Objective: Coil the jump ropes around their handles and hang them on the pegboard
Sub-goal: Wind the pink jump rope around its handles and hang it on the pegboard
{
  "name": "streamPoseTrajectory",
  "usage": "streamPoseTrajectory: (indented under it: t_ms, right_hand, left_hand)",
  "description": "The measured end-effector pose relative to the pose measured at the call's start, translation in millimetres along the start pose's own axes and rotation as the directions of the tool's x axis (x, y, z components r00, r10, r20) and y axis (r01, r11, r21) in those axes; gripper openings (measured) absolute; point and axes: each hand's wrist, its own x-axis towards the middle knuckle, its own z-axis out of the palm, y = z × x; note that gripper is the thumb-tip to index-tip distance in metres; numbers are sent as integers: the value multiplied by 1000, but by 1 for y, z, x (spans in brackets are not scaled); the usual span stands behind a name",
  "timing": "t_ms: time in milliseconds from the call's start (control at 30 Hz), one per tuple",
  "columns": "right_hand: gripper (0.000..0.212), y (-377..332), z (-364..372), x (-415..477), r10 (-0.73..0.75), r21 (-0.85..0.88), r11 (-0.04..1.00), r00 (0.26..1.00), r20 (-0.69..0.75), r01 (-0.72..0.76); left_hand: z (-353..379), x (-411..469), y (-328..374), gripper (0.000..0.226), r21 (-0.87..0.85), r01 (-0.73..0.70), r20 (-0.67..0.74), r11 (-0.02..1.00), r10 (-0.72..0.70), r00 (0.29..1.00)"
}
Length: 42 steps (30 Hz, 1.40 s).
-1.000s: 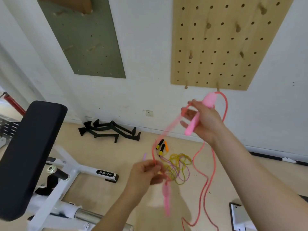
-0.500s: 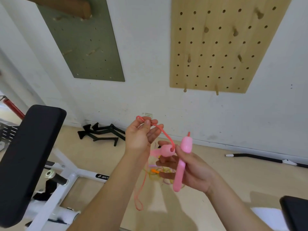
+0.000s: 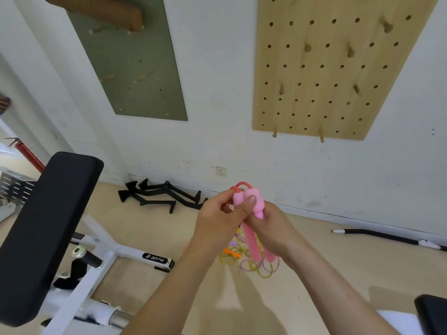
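Observation:
Both pink handles of the pink jump rope stand side by side, held upright between my hands in the middle of the view. My left hand grips their tops, thumb pressed on a handle head, with a short loop of cord arching above. My right hand wraps the handles from behind. On the floor beneath lies a tangle of yellow and purple ropes with orange handles. The wooden pegboard hangs on the wall above, with several pegs in it.
A black padded bench on a white frame stands at the left. Black metal attachments lie by the wall. A green pegboard hangs at upper left. A black bar lies on the floor at the right.
My hands have come together. The two pink handles, apart before, now sit side by side in both hands, and the cord loop has shortened above them.

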Motion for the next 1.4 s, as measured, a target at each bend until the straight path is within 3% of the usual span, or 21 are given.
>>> streamPoseTrajectory:
  t_ms: [67,133,267,333,367,433,467,533,600,667,800,900,1033,1167,1300,1400]
  right_hand:
    - [29,-1,-1,2,47,62,997,992,118,-55]
    - [25,1,0,2,108,296,935,951,288,-196]
    - [19,8,0,-3,135,467,816,897,421,-342]
    - [16,9,-2,-4,160,462,797,874,459,-388]
    - [16,9,-4,-5,176,449,794,862,476,-410]
    - [20,11,-9,-7,176,453,759,817,549,-468]
    - [22,11,-11,-7,142,472,727,781,608,-499]
    - [28,11,-14,-7,27,504,667,694,719,-549]
    - [27,9,-16,-6,-62,511,631,618,783,-584]
    - [26,7,-17,-7,-87,502,624,585,806,-599]
    - [30,7,-22,-10,-24,491,629,616,788,-603]
    - [40,6,-25,-13,-62,540,624,654,754,-565]
    - [53,13,-26,-17,-218,594,553,587,780,-584]
    - [55,25,-30,-23,-206,541,563,527,824,-625]
    - [42,24,-28,-22,-39,531,550,614,788,-645]
    - [34,15,-22,-22,86,535,565,690,719,-628]
  left_hand:
    - [-5,0,-2,26,-56,23,-68,998,-27,997]
    - [-10,1,-1,23,-198,55,-80,979,-72,994]
    - [-20,3,3,28,-215,67,42,974,-60,997]
    - [-24,4,4,42,-53,50,90,997,-45,995]
    - [-26,6,3,49,114,9,68,993,-17,998]
    - [-30,9,1,52,426,-110,-59,898,149,987]
    - [-31,9,3,49,440,-169,-107,882,238,965]
    - [-30,10,7,50,186,-237,3,954,241,971]
    - [-26,11,11,70,-141,-114,323,983,154,934]
    - [-24,7,13,64,-221,-34,475,975,138,869]
    - [-11,6,20,35,-120,-144,294,982,174,940]
    - [-11,7,23,31,-168,-170,262,971,210,942]
    - [-10,10,26,29,-122,-204,234,971,228,945]
    - [-11,13,21,29,-106,-238,180,965,254,950]
    - [-11,17,19,30,-170,-182,161,968,210,964]
    - [-7,21,15,41,-199,-3,178,980,40,983]
